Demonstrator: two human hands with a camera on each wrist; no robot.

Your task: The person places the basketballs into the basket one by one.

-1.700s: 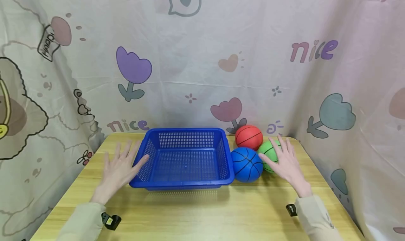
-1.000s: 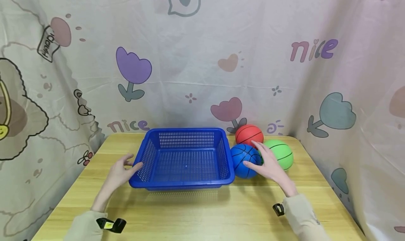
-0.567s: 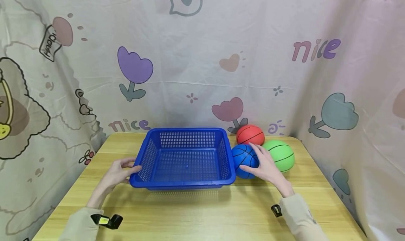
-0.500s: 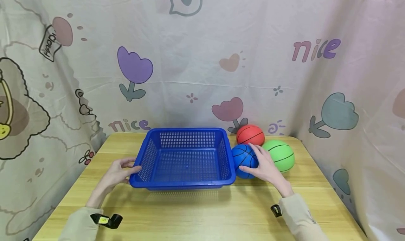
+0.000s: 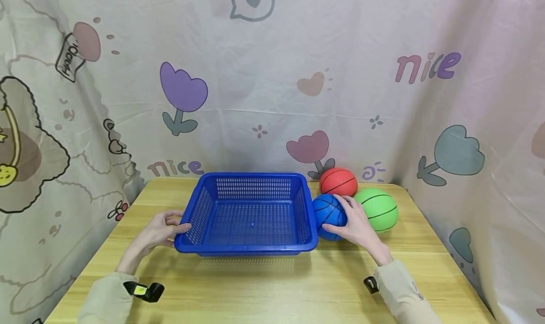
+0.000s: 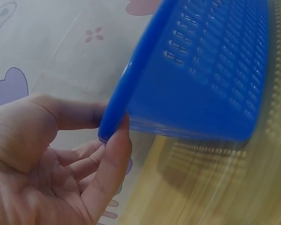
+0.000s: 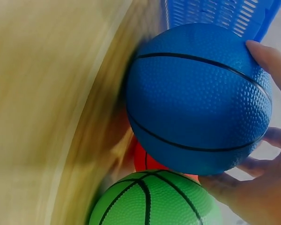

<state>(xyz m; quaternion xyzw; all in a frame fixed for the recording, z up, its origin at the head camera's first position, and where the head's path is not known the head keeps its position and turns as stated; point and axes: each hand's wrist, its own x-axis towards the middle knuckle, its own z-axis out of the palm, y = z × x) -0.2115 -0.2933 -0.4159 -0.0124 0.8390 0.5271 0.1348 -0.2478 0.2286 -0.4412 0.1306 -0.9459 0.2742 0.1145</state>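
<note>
Pinching basket (image 5: 244, 248) by left rim, your left hand (image 5: 158, 230) likely steadies it. Your right hand (image 5: 358, 225) grips blue ball (image 5: 327, 214) just right of basket, fingers spread, probably to suit roundness; palm contact hard to tell. Red ball (image 5: 338, 181) sits beyond blue, green ball (image 5: 380, 210) right.

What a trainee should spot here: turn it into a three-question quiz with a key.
1. Which ball does the right hand grip? A: red. B: blue. C: green.
2. Fill in: the left hand pinches the basket by its ____.
3. True or false: a ball lies in the basket.

Key: 1. B, the blue ball. 2. Rim. 3. False.
</note>
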